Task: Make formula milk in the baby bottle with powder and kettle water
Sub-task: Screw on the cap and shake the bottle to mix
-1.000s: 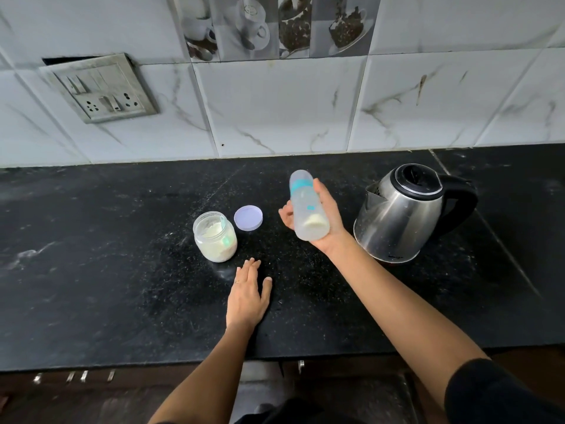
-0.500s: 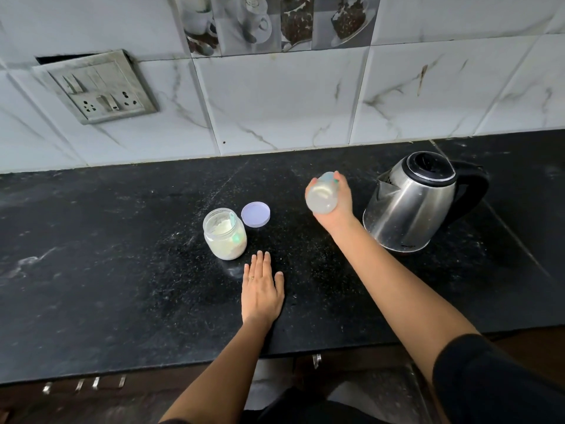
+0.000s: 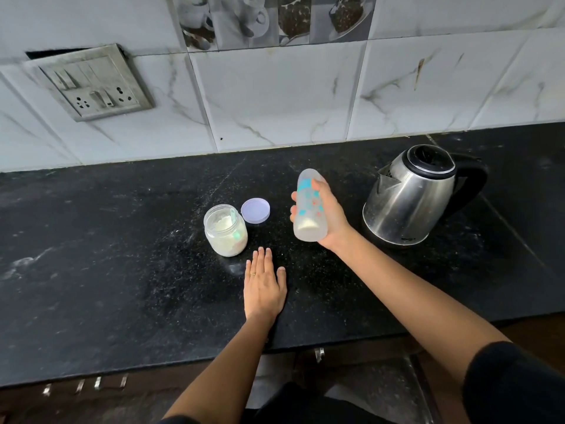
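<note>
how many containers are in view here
3: the open powder jar standing on the counter, the baby bottle held above the counter in the right hand, and the kettle at the right. None looks hidden.

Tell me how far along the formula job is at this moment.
Done: the powder jar stands open, its lid beside it, a scoop inside; whitish content sits near the base of the baby bottle. In hand: the right hand grips the bottle, tilted, off the countertop; the left hand rests flat on it. Left: whether kettle water is in cannot be told; the jar needs its lid back.
</note>
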The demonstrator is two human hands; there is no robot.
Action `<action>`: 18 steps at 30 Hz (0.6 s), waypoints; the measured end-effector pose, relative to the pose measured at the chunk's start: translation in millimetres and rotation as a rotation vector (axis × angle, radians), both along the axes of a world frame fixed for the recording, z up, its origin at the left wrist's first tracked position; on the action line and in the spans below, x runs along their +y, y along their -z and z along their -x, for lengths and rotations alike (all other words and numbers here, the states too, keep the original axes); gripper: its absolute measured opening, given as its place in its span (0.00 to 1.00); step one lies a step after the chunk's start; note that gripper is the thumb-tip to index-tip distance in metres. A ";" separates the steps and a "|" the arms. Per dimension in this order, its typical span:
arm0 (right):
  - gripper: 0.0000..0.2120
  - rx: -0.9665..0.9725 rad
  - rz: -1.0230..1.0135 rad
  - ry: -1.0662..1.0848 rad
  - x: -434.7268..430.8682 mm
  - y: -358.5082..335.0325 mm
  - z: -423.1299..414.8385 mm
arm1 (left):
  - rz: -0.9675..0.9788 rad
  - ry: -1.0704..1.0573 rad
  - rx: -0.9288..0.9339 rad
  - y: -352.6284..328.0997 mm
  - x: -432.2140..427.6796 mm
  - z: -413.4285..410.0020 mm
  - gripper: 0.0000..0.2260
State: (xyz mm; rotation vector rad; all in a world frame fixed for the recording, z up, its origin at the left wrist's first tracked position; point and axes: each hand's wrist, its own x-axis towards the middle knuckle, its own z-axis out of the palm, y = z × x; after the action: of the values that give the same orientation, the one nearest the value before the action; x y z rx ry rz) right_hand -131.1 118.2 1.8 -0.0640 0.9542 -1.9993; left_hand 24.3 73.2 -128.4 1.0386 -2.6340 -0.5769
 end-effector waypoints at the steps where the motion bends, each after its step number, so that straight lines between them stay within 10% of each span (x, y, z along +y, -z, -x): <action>1: 0.18 0.003 0.002 0.005 0.8 -1.4 -1.5 | 0.001 0.001 -0.001 0.0 -0.1 -0.2 0.25; 5: 0.15 -0.211 0.031 0.159 -5.5 -7.6 13.9 | 0.004 0.000 0.003 -0.2 -0.3 -0.5 0.25; 18: 0.13 -0.078 -0.036 -0.033 3.1 6.1 -23.2 | 0.002 0.000 -0.007 0.0 1.1 -0.1 0.25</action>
State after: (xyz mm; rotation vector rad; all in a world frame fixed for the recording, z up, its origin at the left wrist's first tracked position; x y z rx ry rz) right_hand -107.9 121.3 -4.3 0.0183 0.9331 -1.9397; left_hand 24.5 74.3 -128.3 1.0421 -2.6403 -0.5712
